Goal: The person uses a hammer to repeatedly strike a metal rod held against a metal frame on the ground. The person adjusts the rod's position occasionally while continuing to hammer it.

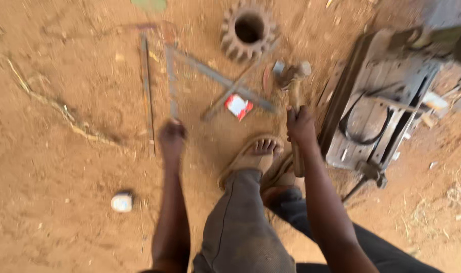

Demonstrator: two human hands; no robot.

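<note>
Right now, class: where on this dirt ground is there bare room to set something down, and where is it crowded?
Bare dirt lies left of the long rod and around the small pale stone. Crowded: between the gear, crossed metal bars, hammer and wooden block.

We see bare ground (53, 167) with everything lying on it. At the far middle sits a toothed gear (248, 29). Just before it, flat metal strips (210, 81) cross one another, and a long thin rod (147, 91) lies to their left. A small packet (238, 106) rests on the strips near their crossing. Our left hand (172, 137) is at the near end of one strip. Our right hand (300, 126), right of the packet, grips a hammer (294, 96) whose head lies just right of the gear. A sandalled foot (256, 154) sits between the hands. Right of the hammer lies a wooden board (377, 96) carrying a curved metal piece (364, 124). A small stone (121, 202) lies at the near left.
</note>
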